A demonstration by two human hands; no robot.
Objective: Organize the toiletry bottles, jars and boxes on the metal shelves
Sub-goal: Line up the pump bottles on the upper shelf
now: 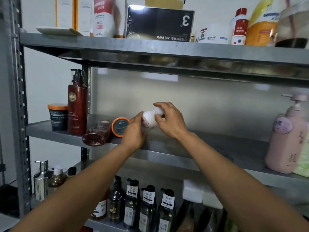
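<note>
Head view takes in the metal shelves [184, 158] on three levels, and by my reckoning the job is about midway. On the top level the black box [160, 24] sits with its print upside down, and a white jar [212, 36] and several bottles crowd to its right. The bottom level looks tidiest: a row of dark labelled bottles [147, 206] stands upright with labels forward.

The middle level is where work remains. The pink pump bottle [284, 139] stands at the far right. The dark red pump bottle [77, 108] stands at the far left beside an upright orange-lidded jar [57, 117]. A reddish bottle [97, 133] lies on its side at the front edge, though, and a tipped jar [120, 126] with an orange rim lies just beside it — both want standing up, I'd say. The reddish bottle is see-through and shows dark liquid inside. The others are opaque, so I cannot tell how full they are.

Over the bare stretch of the middle level I hold the small white bottle [151, 118], tilted. My left hand [135, 131] wraps its labelled lower part, and my right hand [170, 121] curls its fingers over the top end. Whether its base touches the shelf I cannot tell.
</note>
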